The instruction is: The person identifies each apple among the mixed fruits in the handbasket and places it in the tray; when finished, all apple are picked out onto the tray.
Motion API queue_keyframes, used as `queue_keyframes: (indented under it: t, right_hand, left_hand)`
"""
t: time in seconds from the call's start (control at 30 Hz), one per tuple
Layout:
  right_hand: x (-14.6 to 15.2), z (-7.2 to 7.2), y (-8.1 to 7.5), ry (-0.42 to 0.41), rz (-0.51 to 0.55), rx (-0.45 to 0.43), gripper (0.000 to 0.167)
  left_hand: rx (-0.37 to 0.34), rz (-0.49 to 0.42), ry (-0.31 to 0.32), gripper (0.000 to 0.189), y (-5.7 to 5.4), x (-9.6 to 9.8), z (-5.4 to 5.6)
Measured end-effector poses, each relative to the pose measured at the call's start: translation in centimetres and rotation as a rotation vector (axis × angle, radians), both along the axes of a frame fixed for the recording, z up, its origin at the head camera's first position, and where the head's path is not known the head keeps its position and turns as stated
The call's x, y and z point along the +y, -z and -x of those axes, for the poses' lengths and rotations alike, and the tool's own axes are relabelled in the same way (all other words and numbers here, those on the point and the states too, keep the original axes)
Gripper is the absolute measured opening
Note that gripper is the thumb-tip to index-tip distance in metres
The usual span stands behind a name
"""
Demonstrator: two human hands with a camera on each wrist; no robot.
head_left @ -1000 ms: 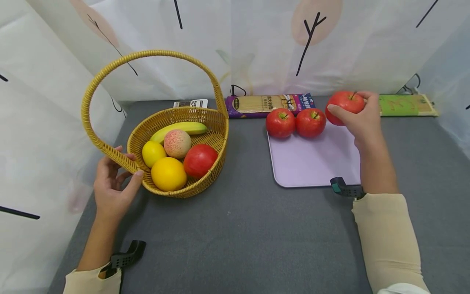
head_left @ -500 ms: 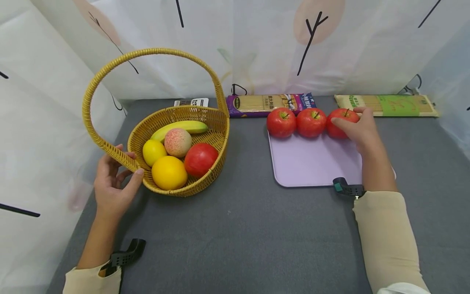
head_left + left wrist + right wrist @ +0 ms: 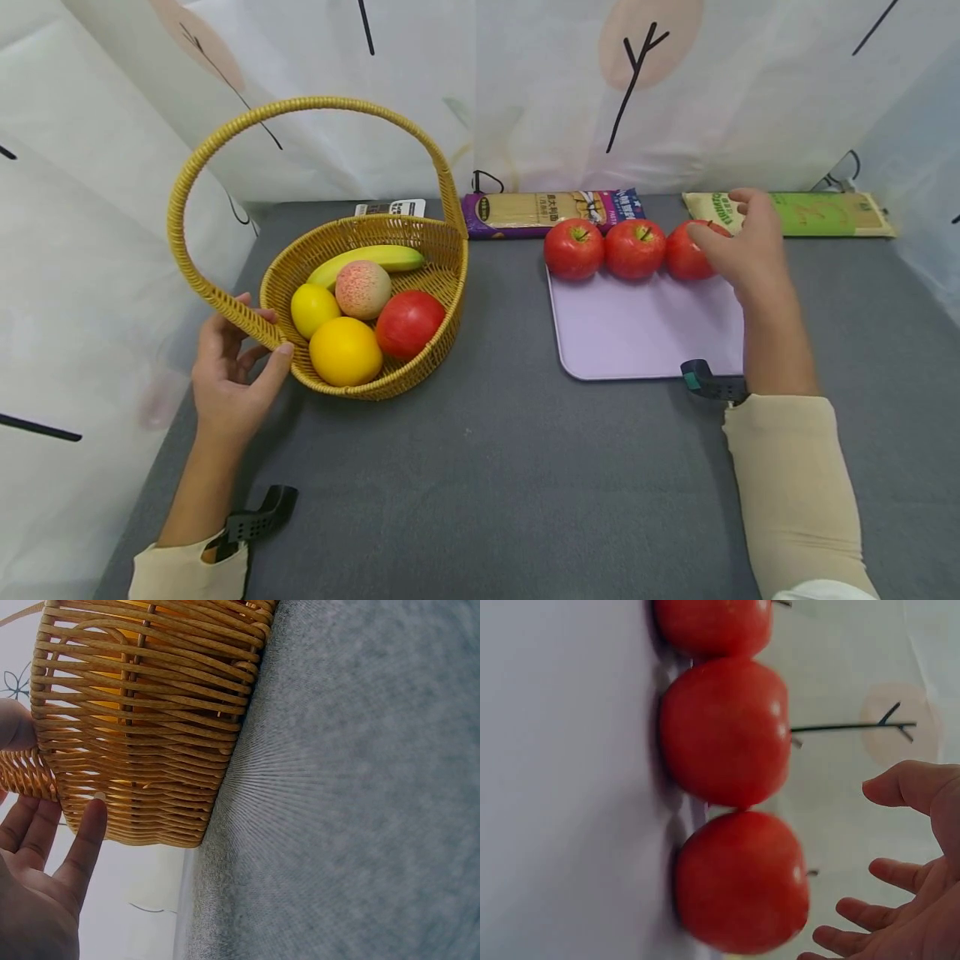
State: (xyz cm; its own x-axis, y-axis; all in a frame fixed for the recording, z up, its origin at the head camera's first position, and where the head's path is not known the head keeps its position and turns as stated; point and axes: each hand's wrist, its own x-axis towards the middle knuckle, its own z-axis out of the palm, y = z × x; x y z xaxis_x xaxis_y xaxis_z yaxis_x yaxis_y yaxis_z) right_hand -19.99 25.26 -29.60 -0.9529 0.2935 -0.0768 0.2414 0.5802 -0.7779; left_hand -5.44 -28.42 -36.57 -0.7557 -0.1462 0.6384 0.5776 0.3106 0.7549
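Note:
A yellow wicker basket (image 3: 437, 262) stands at the left with its tall handle (image 3: 315, 103) raised. My left hand (image 3: 228, 375) holds the foot of the handle between thumb and fingers; the left wrist view shows those fingers against the woven side. Inside lie a banana (image 3: 367, 263), a peach (image 3: 363, 289), a lemon (image 3: 313, 309), an orange (image 3: 346, 352) and a round red fruit (image 3: 409, 324). Three red apples line the back of a lilac tray (image 3: 645, 333). Over the rightmost apple (image 3: 742, 881), my right hand (image 3: 753, 250) is spread, fingers apart from it.
Behind the apples lies a purple pasta packet (image 3: 525, 215). A green noodle packet (image 3: 817, 214) is farther right, partly behind the right hand. A small labelled packet (image 3: 390, 207) sits behind the basket. Patterned white cloth (image 3: 540, 100) hangs along the back.
My right hand has lowered the third apple beside the other two on the tray, let go of it, and drawn slightly up and right. The left hand stays at the basket handle.

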Motion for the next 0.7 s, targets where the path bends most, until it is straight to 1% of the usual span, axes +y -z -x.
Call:
queue_keyframes:
  t: [0.07, 0.1, 0.23, 0.27, 0.37, 0.43, 0.5, 0.6, 0.63, 0.7]
  right_hand:
    - [-1.2, -0.3, -0.6, -0.043, -0.043, 0.029, 0.077]
    - [-1.9, -0.5, -0.8, -0.077, -0.064, 0.060, 0.076]
    - [-5.8, -1.5, -1.4, -0.267, -0.140, 0.173, 0.069]
    - [-7.0, -1.8, -1.5, -0.326, -0.153, 0.204, 0.067]
    - [-10.5, -2.7, -1.6, -0.505, -0.159, 0.225, 0.065]
    - [-12.8, -3.3, -1.6, -0.651, -0.155, 0.243, 0.064]
    - [-15.4, -3.8, -1.7, -0.800, -0.169, 0.249, 0.066]
    - [-19.4, -4.6, -1.7, -1.026, -0.223, 0.288, 0.067]
    - [-20.8, -4.7, -1.6, -1.087, -0.251, 0.288, 0.068]
    - [-23.3, -4.9, -1.5, -1.190, -0.320, 0.256, 0.066]
  left_hand:
    - [0.003, -0.010, 0.007, 0.070, 0.0, 0.0, 0.0]
    - [0.004, -0.012, 0.010, 0.070, 0.0, 0.0, 0.0]
    - [0.003, -0.014, 0.008, 0.070, -0.1, 0.1, -0.1]
    - [0.002, -0.008, 0.004, 0.070, -0.1, 0.0, -0.1]
    - [-0.002, 0.009, -0.009, 0.070, -0.1, -0.1, 0.0]
    - [-0.003, 0.019, -0.011, 0.070, 0.0, -0.2, 0.0]
    - [-0.005, 0.029, -0.013, 0.071, -0.1, -0.2, 0.0]
    - [-0.005, 0.031, -0.009, 0.072, -0.1, -0.1, 0.0]
    - [-0.006, 0.031, -0.010, 0.072, -0.1, -0.1, 0.0]
    - [-0.005, 0.027, -0.007, 0.071, 0.0, -0.1, 0.0]
